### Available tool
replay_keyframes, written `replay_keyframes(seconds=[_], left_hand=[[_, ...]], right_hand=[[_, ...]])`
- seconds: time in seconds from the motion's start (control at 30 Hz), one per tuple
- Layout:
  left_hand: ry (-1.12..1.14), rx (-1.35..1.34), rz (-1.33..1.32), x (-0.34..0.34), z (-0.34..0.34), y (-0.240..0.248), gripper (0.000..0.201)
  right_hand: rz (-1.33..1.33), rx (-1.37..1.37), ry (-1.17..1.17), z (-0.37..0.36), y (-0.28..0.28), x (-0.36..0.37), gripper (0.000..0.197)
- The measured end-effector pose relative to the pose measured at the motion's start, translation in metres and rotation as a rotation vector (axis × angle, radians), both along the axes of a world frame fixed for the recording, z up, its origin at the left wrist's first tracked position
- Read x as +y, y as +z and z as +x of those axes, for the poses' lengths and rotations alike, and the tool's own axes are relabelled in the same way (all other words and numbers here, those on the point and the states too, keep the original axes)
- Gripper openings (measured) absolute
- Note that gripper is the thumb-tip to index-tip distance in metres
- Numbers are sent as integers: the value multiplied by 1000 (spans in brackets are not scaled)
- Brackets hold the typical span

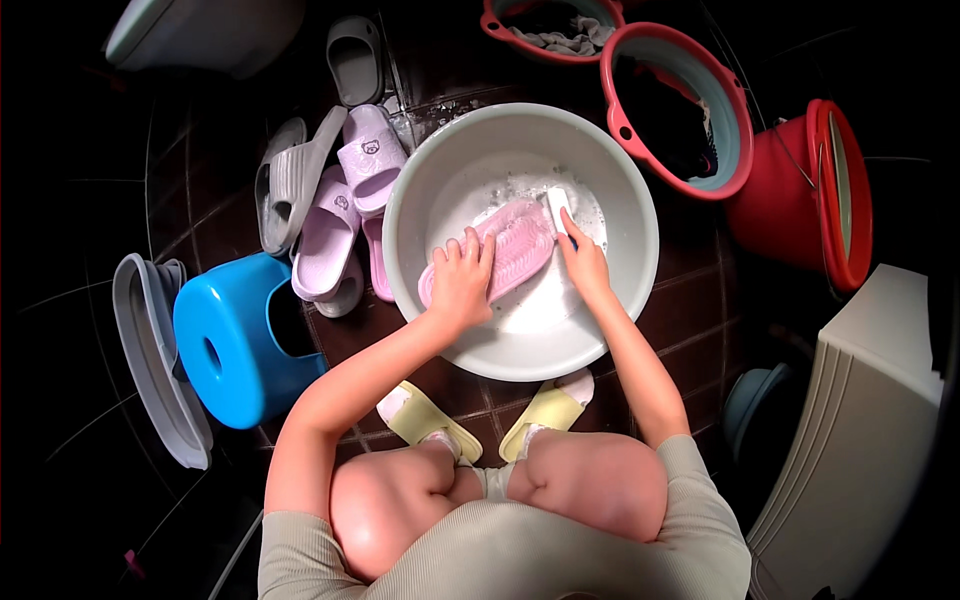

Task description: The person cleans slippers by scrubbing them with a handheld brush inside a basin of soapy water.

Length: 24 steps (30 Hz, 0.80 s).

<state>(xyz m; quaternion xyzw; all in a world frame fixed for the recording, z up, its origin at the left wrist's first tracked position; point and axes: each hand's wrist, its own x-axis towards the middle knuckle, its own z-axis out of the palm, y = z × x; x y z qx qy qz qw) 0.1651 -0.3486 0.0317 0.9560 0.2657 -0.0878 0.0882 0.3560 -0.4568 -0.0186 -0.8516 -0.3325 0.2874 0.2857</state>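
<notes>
A large pale grey basin [395, 215] stands in front of me with white suds inside. A pink slipper [520, 245] lies aslant in it, its wavy ridged face turned up. My left hand [462, 280] grips the slipper's near left end, fingers over the top; the thumb is partly hidden. At the slipper's far right end my right hand [583, 258] is closed on a white scrubbing brush [558, 208]. The brush touches the slipper's ridged face or its edge; its bristles are hidden.
Lilac slippers [325, 240] and grey slippers [300, 175] lie left of the basin, by a blue stool [225, 340]. Red-rimmed folding basins [735, 165] hold cloth at the far right, beside a red bucket [785, 200]. A beige ridged cabinet-like object [850, 420] stands at right.
</notes>
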Motion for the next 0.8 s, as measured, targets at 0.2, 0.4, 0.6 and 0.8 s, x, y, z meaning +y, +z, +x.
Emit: replay_keyframes(seconds=[0.2, 0.4, 0.6, 0.8], left_hand=[[2, 14, 52, 4, -14, -9, 100], [-10, 65, 53, 5, -9, -8, 100], [-4, 109, 33, 8, -7, -8, 99], [68, 70, -57, 20, -8, -9, 102]], right_hand=[[54, 77, 205, -47, 18, 9, 44], [-73, 99, 85, -43, 29, 30, 44], [-29, 39, 251, -55, 30, 30, 46], [-103, -37, 283, -70, 39, 26, 48]])
